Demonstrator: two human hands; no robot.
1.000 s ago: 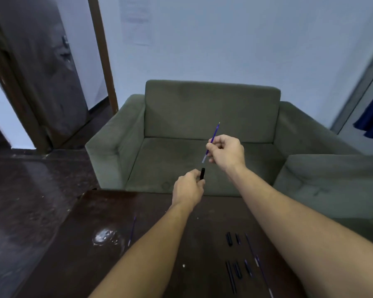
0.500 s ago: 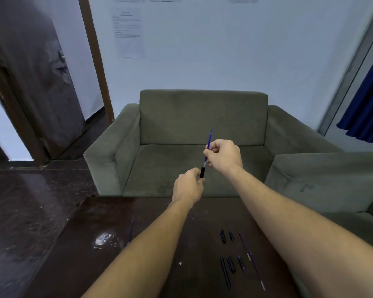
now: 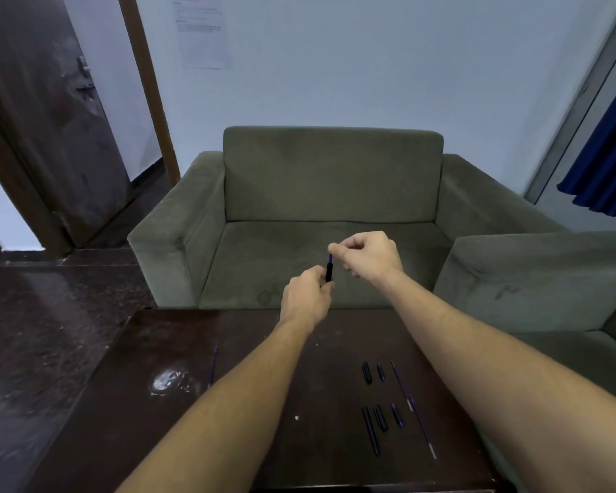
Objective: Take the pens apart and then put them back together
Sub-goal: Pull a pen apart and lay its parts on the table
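Two bare forearms reach forward over a dark, glossy brown tabletop (image 3: 178,432) whose far edge stops just short of a grey-green fabric sofa (image 3: 331,179) with boxy, squared arms. The left hand (image 3: 304,298) is closed around a short black pen barrel (image 3: 329,272), held nearly upright above the far edge of the tabletop. The right hand (image 3: 365,256), just above and beside it, pinches a thin blue refill (image 3: 330,258) whose lower end enters the top of the barrel. On the tabletop, under the right forearm, loose pen parts lie apart in rough rows: two short black pieces (image 3: 366,372), a long slim black barrel (image 3: 371,430), more stubby black pieces (image 3: 380,418) beside it, and two thin blue refills (image 3: 401,386) lying end to end at a slant. Another thin refill (image 3: 213,364) lies alone left of the left forearm, near a pale scuffed patch (image 3: 168,381) in the finish. The left half of the tabletop is otherwise bare, with room to move. Dark polished floor (image 3: 32,314) runs along its left edge
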